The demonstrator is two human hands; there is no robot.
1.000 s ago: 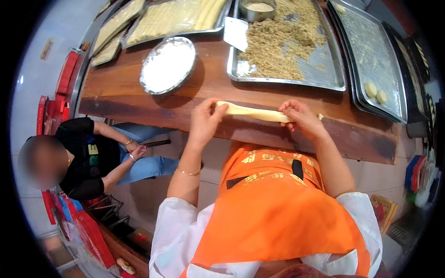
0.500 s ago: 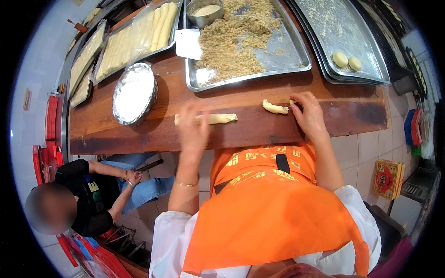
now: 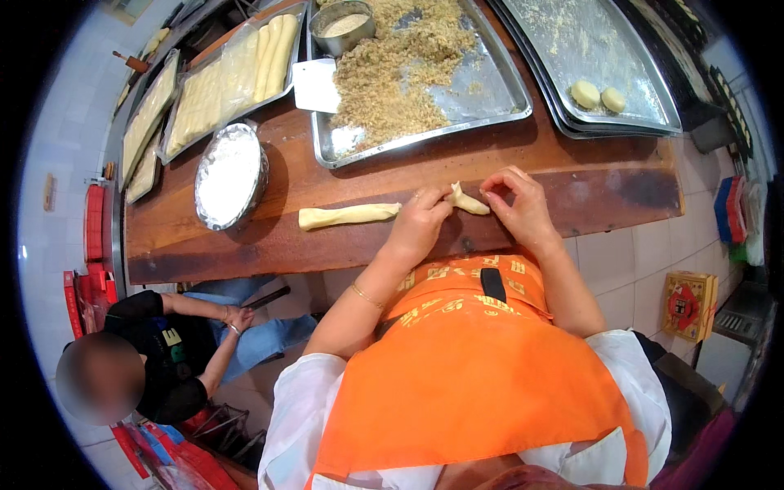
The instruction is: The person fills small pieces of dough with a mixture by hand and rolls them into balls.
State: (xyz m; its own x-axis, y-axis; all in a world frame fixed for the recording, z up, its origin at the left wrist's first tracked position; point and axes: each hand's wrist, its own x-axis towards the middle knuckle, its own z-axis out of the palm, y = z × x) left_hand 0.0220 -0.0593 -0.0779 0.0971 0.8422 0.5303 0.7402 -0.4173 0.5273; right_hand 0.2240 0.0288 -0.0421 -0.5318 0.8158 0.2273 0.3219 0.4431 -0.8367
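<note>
A short, pale piece of dough [image 3: 468,202] with torn-looking ends lies at the front of the wooden table, between my hands. My left hand [image 3: 420,220] is closed, its fingertips and thumb gripping the left end of that piece. Just right of it, my right hand [image 3: 524,211] has thumb and forefinger curled together in a pinch; whether a bit of dough is between them is too small to make out. A longer dough roll [image 3: 347,216] rests on the wood left of my left hand.
The wooden table [image 3: 588,192] carries a tray of crumbly brown filling [image 3: 400,90] with a metal bowl [image 3: 343,28] and white scraper [image 3: 317,85]. Flour fills a bowl [image 3: 232,175]. Two dough balls [image 3: 585,94] sit on a right tray; dough strips [image 3: 276,57] lie left. A person [image 3: 180,343] sits at left.
My left hand has moved right, off the long dough roll, and now grips the short piece. That piece has turned and sits slightly left; my right hand has moved slightly left.
</note>
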